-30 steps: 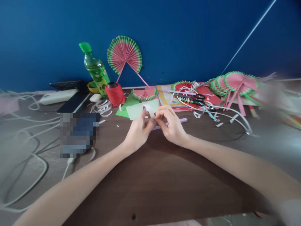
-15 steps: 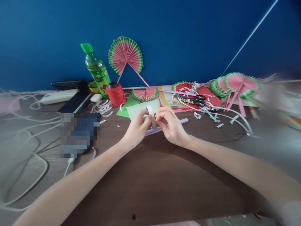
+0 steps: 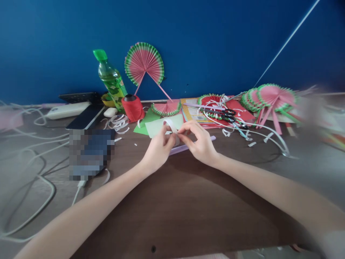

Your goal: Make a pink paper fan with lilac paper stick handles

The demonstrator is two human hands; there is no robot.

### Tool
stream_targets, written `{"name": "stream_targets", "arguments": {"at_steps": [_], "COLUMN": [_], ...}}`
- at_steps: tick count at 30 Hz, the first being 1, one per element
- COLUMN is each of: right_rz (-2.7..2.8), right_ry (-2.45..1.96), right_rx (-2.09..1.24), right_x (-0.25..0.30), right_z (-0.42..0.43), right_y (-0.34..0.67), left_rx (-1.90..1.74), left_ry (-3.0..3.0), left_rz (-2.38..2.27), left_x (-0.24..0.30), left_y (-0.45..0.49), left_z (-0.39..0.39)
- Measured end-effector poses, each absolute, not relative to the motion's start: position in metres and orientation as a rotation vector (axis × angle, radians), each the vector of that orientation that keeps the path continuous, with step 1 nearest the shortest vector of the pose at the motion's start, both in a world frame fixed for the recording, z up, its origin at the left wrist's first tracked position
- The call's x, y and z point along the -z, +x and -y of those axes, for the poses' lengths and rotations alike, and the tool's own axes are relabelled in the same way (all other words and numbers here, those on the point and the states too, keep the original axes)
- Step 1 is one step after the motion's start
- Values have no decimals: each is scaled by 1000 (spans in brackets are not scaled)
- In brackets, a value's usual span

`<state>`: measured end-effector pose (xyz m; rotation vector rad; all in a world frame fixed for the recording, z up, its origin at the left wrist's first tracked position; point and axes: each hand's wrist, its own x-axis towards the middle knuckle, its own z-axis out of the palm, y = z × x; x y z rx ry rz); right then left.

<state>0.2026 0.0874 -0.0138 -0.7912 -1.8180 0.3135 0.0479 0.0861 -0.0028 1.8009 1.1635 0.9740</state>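
Honestly, the person's left hand [image 3: 157, 151] and right hand [image 3: 201, 145] both have fingertips pinched tight on the curled white paper strip [image 3: 170, 126] between them, just above the lilac stick [image 3: 188, 146], so a hard tug could probably tear or crease it.

The paper strip [image 3: 172, 126] is white and the stick [image 3: 181, 148] lilac. The pleated fan [image 3: 144, 63] is pink with a green-striped rim. The thread spool [image 3: 132, 108] is red, the bottle [image 3: 111, 81] green, the wall [image 3: 215, 43] deep blue and the counter [image 3: 188, 205] dark brown.
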Motion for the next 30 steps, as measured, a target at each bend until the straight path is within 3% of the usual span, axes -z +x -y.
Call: {"name": "stream_targets", "arguments": {"at_steps": [13,30], "right_rz": [1920,1976], "right_ry": [-847,-656], "right_rx": [-173,-110], "right_x": [15,18], "right_z": [-84,-91], "right_y": [200,205], "left_rx": [-1029,-913], "left_ry": [2014,1559], "left_rz": [-1264,-977], "left_x": [3,-4], "left_y": [51,50], "left_z": [-79,-90]}}
